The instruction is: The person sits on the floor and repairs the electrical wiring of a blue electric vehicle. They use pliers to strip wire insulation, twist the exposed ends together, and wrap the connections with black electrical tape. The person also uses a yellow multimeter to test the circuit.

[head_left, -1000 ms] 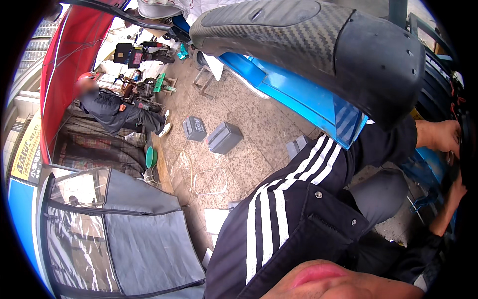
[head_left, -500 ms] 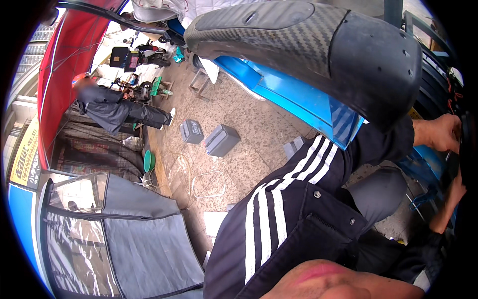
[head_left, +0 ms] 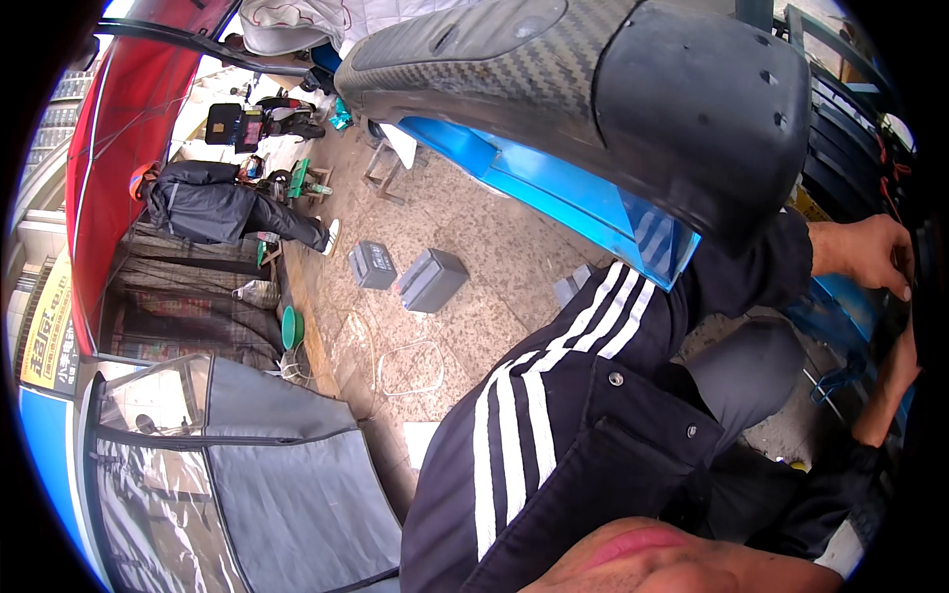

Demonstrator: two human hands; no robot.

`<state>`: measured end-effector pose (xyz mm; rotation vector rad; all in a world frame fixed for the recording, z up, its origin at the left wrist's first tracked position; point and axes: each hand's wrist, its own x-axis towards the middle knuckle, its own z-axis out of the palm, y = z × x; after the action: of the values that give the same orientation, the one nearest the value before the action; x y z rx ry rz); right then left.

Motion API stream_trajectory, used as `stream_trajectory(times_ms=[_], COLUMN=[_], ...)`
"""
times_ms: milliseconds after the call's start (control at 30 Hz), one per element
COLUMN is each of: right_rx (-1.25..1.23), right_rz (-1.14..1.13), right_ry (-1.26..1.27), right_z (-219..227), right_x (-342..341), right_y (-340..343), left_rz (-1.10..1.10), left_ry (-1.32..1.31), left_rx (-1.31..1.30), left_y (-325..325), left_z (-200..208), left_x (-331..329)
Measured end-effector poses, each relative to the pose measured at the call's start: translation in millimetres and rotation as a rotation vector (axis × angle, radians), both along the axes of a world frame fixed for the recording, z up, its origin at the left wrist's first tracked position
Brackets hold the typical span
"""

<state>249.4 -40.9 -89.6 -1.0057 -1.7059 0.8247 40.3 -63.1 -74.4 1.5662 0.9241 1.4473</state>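
My left hand (head_left: pixel 868 257) reaches out of a dark sleeve with white stripes to the far right rim. Its fingers are bent inward, and whatever they close on is lost in the dark edge. Just below it my right hand (head_left: pixel 902 368) stretches to the same dark spot, its fingers mostly hidden. Beside my left forearm is a large black seat (head_left: pixel 692 119) with a woven-pattern side. Under the seat runs a blue metal vehicle body (head_left: pixel 554 188), and more blue metal frame (head_left: pixel 840 316) shows below my left hand.
Two grey box-shaped batteries (head_left: pixel 433 280) stand on the stained pavement. A person in dark clothes (head_left: pixel 213 203) stands at the left near a parked scooter (head_left: pixel 287 119). A green basin (head_left: pixel 292 326), a loose white cable (head_left: pixel 410 368) and a grey vehicle cover (head_left: pixel 297 494) are on the left.
The whole view has shifted slightly, so the scene sits further left. Both hands stay at the right rim, the left one's fingers a little more curled. The other person's head has turned away.
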Motion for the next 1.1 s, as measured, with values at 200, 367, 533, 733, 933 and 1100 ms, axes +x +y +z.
stream_trajectory(times_ms=[200,367,533,733,933,1100], right_rx=[0.097,-0.004,-0.135,-0.100,-0.047,0.020], right_rz=[-0.017,0.039,0.171,0.207,0.209,0.199], right_ry=[-0.175,-0.041,-0.093,-0.182,-0.208,-0.246], right_z=[-2,1,-14,-8,-5,-3], right_x=[0,2,16,19,21,20], right_y=[-5,-8,4,5,7,6], left_rz=[0.065,0.069,0.162,0.128,0.121,0.053], left_ry=[0.184,0.227,0.380,0.470,0.493,0.348], left_rx=[0.021,-0.018,0.033,0.018,-0.038,-0.015], left_y=[-2,-9,-12,-13,-15,-21], left_z=[-2,11,1,3,6,11], left_x=[-10,-6,-5,-1,-1,-10])
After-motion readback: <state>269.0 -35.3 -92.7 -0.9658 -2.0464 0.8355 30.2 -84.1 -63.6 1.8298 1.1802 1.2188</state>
